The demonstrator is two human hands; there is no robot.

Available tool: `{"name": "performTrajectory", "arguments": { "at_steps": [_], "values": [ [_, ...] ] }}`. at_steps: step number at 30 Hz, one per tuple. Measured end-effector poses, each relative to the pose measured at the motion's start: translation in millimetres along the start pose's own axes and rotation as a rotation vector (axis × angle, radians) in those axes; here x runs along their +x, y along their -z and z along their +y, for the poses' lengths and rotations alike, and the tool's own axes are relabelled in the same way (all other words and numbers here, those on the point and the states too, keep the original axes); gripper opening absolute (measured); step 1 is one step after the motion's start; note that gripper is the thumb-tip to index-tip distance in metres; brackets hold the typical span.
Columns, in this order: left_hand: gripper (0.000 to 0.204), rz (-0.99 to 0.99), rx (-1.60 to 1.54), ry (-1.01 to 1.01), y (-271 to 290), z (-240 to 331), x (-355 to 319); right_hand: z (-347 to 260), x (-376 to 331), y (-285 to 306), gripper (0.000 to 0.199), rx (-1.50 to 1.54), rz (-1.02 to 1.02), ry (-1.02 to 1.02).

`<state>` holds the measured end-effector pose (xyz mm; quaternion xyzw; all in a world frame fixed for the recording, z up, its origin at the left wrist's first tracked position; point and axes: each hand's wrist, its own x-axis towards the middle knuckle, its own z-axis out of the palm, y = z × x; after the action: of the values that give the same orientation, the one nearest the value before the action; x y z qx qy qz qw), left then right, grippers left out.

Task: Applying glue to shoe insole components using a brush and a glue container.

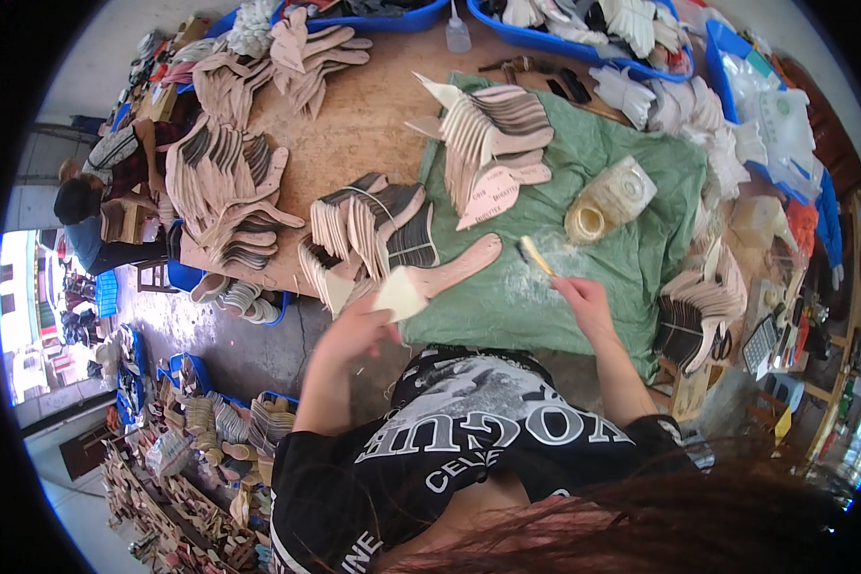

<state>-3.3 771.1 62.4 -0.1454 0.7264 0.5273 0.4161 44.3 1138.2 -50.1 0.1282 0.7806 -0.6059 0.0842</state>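
Observation:
My left hand [352, 330] is closed on a flat, sole-shaped shoe insole [464, 267], tan at its long narrow end. A cream-coloured, pointed piece [402, 295] shows by my fingers; whether it is part of the insole or lies over it I cannot tell. My right hand [584, 298] pinches a small brush [536, 256] with a yellowish handle, its dark bristles turned up and left over a white-smeared patch of green cloth [488, 320]. Beyond the brush, a cloudy jar [614, 199] lies tilted, its open mouth facing me.
Stacks of insoles stand nearby: one beside my left hand [364, 230], one on the cloth [496, 134], others on the wooden table [344, 105] to the left. Another stack [703, 311] sits at the right edge. Blue bins [593, 62] line the back. A person [96, 206] sits at far left.

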Motion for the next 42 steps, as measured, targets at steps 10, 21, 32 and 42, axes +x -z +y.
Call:
{"name": "performTrajectory", "arguments": {
  "at_steps": [10, 21, 32, 42],
  "values": [
    [0.033, 0.797, 0.746, -0.372, 180, 122, 122, -20, -5, 3, 0.028, 0.109, 0.211, -0.064],
    [0.049, 0.828, 1.066, -0.26, 155, 136, 404, -45, -16, -11, 0.028, 0.071, 0.395, -0.296],
    [0.039, 0.999, 0.981, -0.946, 95, 229, 308, -45, 7, -5, 0.028, 0.134, 0.376, -0.37],
    [0.045, 0.191, 2.273, -0.429, -89, 186, 237, -39, 6, 17, 0.027, 0.171, 0.389, -0.249]
  ]
}}
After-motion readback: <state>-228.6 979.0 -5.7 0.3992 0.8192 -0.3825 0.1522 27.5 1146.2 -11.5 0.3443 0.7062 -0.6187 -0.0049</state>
